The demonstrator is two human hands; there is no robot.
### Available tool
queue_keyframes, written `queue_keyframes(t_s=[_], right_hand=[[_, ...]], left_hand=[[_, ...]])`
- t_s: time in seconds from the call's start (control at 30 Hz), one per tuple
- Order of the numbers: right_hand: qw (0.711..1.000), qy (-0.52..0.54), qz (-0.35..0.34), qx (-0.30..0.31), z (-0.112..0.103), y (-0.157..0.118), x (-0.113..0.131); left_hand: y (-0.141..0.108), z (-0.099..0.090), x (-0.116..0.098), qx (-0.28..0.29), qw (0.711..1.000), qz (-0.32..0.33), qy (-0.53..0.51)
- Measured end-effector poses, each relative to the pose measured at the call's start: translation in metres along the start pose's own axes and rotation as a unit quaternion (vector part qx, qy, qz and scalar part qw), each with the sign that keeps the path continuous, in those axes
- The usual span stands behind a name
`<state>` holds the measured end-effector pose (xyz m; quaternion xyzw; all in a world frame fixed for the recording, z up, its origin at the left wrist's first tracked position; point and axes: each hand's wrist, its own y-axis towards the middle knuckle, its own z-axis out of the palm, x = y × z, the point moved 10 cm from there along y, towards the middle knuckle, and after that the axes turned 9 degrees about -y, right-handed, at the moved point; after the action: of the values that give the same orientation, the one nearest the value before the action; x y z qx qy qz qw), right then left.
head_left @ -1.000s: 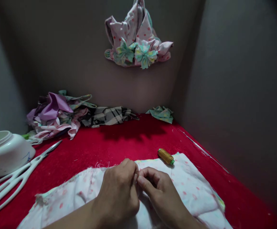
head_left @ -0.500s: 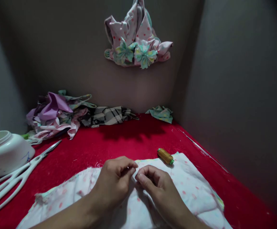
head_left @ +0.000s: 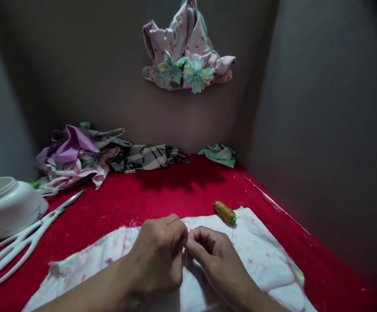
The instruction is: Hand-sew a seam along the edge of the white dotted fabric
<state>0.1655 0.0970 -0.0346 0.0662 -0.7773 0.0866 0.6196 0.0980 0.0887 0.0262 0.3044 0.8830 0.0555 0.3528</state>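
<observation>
The red table [head_left: 167, 199] runs from the dotted cloth [head_left: 256, 255] at its near side to a back edge with scraps [head_left: 74, 151] on the left and a green scrap [head_left: 219, 155] toward the right corner. Scissors [head_left: 47, 220] and a white container [head_left: 16, 212] crowd the left; a spool [head_left: 225, 212] sits at the cloth's far edge. Over the cloth, the left hand [head_left: 162, 249] curls clenched, the right hand [head_left: 219, 258] pinches; I cannot tell on what.

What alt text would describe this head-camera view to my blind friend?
Left hand and right hand, fingertips close together, over dotted white fabric on a red surface; a gold thread spool lies at the fabric's far edge, scissors at left.
</observation>
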Motion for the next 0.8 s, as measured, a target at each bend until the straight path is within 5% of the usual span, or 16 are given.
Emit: queue_keyframes(t_s=[0.3, 0.8], right_hand=[[1.000, -0.008, -0.012, -0.001, -0.003, -0.001, 0.002], [0.998, 0.053, 0.040, 0.015, 0.001, 0.000, -0.007]], left_hand=[[0.000, 0.009, 0.037, -0.008, 0.963, -0.185, -0.196], [-0.003, 0.010, 0.058, -0.060, 0.900, -0.264, -0.341]])
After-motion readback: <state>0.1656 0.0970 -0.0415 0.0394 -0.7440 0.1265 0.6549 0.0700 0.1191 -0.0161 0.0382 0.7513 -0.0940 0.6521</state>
